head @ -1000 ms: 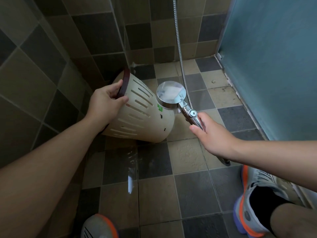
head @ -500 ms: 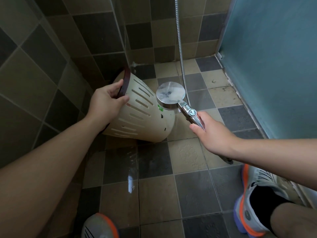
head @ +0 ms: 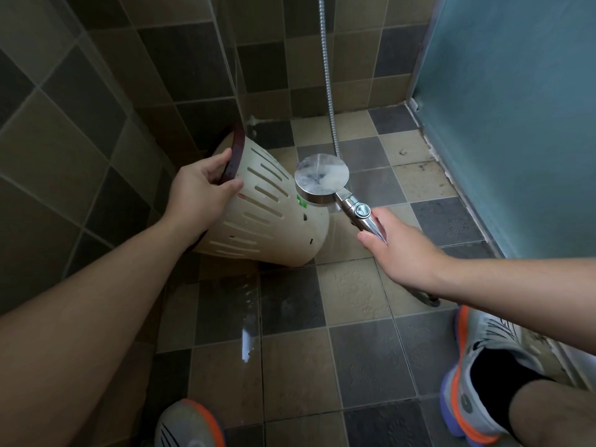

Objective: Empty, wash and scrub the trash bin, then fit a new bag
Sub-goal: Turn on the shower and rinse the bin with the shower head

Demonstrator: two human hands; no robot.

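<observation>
A cream slotted trash bin with a dark red rim lies tilted on its side above the tiled floor, its base toward me and to the right. My left hand grips its rim, thumb outside. My right hand holds the chrome handle of a shower head, whose round face hangs just right of the bin's wall. The bin's inside is hidden.
The metal shower hose runs up the back wall. A frosted blue-green panel closes the right side. Tiled walls stand at left and back. A water puddle lies on the floor. My two shoes are at the bottom.
The shower head has drifted slightly right and its face has tipped a little. The bin and my left hand hold about the same place.
</observation>
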